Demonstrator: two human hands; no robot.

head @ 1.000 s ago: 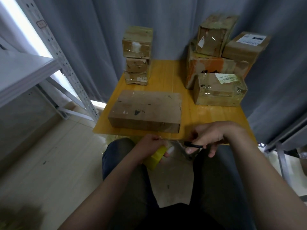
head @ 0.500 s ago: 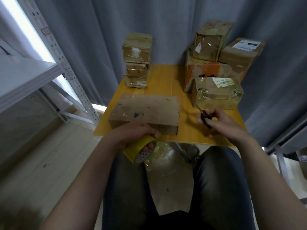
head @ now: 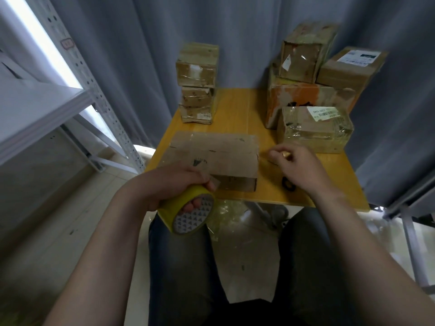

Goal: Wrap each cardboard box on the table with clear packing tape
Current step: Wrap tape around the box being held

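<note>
Scissors [head: 286, 183] now lie on the table [head: 235, 109], set down by our right hand [head: 300, 167], which hovers loosely curled and empty. Our left hand [head: 171, 184] grips the tape roll [head: 180, 204]. The unwrapped box [head: 214, 154] waits at twelve o'clock, so we likely free the tape end next.

This looks like a packing or storage corner rather than a living space. White slotted-steel shelving [head: 98, 100] stands at the left on a pale hard floor [head: 58, 220]. Grey curtains [head: 146, 55] screen the back and right. A small wooden tabletop [head: 240, 109] is crowded with worn, taped cardboard boxes [head: 197, 67] in piles, one bearing a printed barcode label [head: 324, 113].
</note>
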